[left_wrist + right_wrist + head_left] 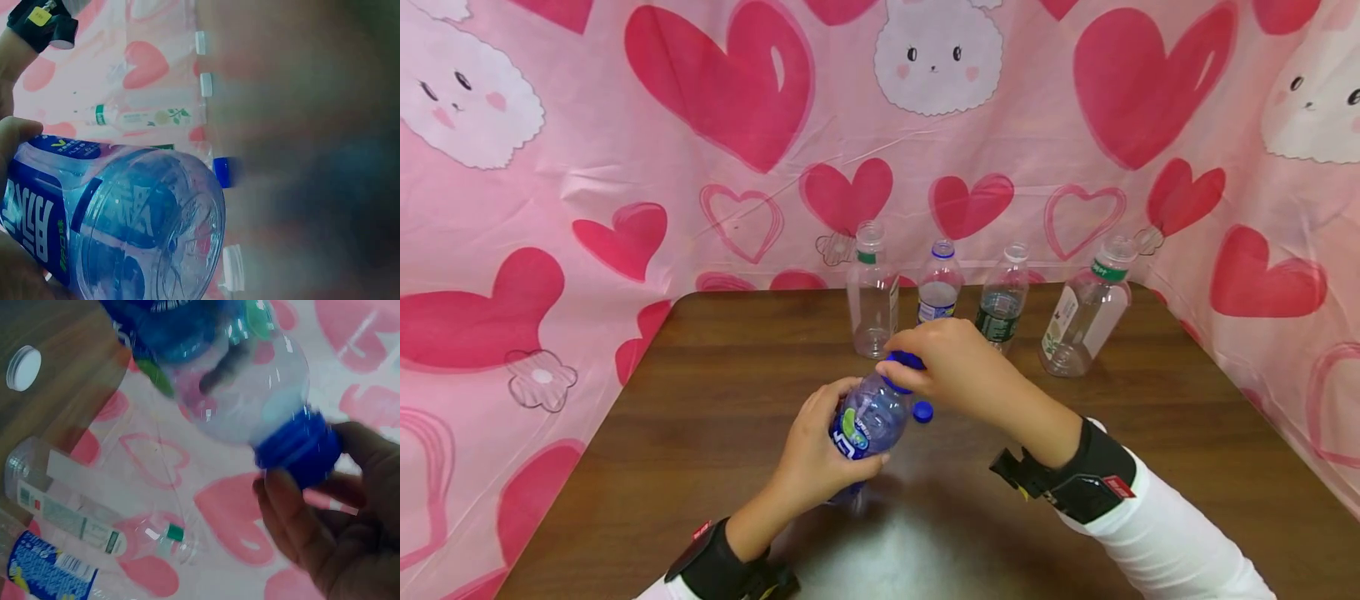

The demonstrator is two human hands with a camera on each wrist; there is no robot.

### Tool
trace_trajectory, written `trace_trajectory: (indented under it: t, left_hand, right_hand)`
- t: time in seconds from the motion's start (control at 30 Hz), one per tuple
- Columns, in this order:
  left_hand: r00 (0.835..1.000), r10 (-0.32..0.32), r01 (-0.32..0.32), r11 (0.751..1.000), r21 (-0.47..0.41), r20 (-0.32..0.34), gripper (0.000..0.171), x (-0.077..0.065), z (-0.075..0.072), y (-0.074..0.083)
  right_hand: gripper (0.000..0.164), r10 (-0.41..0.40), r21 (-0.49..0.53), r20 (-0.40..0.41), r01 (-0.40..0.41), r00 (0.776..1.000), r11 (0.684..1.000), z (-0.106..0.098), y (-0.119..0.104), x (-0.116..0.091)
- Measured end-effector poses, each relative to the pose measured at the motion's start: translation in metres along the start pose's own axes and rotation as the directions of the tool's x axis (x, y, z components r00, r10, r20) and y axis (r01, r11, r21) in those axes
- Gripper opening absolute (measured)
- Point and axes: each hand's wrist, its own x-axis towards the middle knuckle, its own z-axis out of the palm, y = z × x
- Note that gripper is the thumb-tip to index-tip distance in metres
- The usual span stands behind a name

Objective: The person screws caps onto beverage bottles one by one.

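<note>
My left hand (820,442) grips a clear plastic bottle (876,417) with a blue label around its body. The bottle is tilted, its neck toward the right and away from me; its ribbed base (181,231) shows in the left wrist view. At the neck, my right hand (958,367) pinches the blue cap (300,450) between thumb and fingers. In the right wrist view that cap sits over the bottle's mouth. A loose blue cap (922,412) lies on the table just beyond the held bottle.
At the table's back stand several uncapped bottles: one clear with a green neck band (872,292), one blue-labelled (938,283), one dark-green-labelled (1002,296) and a large one (1086,308) at right. White caps (206,84) lie on the brown table (700,400). A heart-patterned cloth (737,83) hangs behind.
</note>
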Motion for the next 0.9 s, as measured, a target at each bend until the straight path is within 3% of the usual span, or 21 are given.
trace_trajectory:
  t: [0.13, 0.27, 0.4, 0.57, 0.67, 0.77, 0.83, 0.9]
  left_hand:
    - [0.999, 0.014, -0.013, 1.0, 0.015, -0.044, 0.086, 0.003, 0.003, 0.002]
    - [0.994, 0.046, -0.039, 0.997, 0.071, -0.095, 0.087, 0.007, 0.004, 0.002]
    - [0.992, 0.06, -0.048, 0.993, 0.107, -0.115, 0.088, 0.008, 0.004, 0.001]
    - [0.994, 0.042, -0.031, 0.994, 0.109, -0.096, 0.087, 0.008, 0.003, 0.0]
    - [0.997, 0.021, -0.015, 0.996, 0.088, -0.077, 0.087, 0.007, 0.002, 0.0]
    - [0.999, 0.0, 0.002, 0.999, 0.04, -0.05, 0.085, 0.007, -0.001, 0.0]
    - [1.0, -0.009, 0.009, 1.0, -0.004, -0.026, 0.084, 0.007, -0.004, 0.001]
    - [1.0, -0.011, 0.011, 0.999, -0.043, -0.003, 0.083, 0.008, -0.006, 0.001]
  right_hand:
    - [0.026, 0.096, -0.145, -0.05, -0.103, 0.994, 0.984, 0.003, -0.01, 0.007]
    - [0.03, 0.155, -0.211, -0.099, -0.173, 0.983, 0.962, 0.005, -0.014, 0.01]
    - [0.033, 0.197, -0.216, -0.103, -0.215, 0.975, 0.952, 0.007, -0.013, 0.012]
    - [0.037, 0.244, -0.116, -0.009, -0.243, 0.97, 0.963, 0.001, -0.006, 0.013]
    - [0.037, 0.182, 0.018, 0.05, -0.183, 0.982, 0.983, -0.01, 0.006, 0.012]
    - [0.038, 0.001, 0.182, 0.096, -0.018, 0.995, 0.983, -0.025, 0.019, 0.01]
    - [0.044, -0.132, 0.28, 0.136, 0.089, 0.982, 0.956, -0.033, 0.025, 0.008]
    - [0.048, -0.245, 0.349, 0.173, 0.173, 0.954, 0.921, -0.039, 0.029, 0.008]
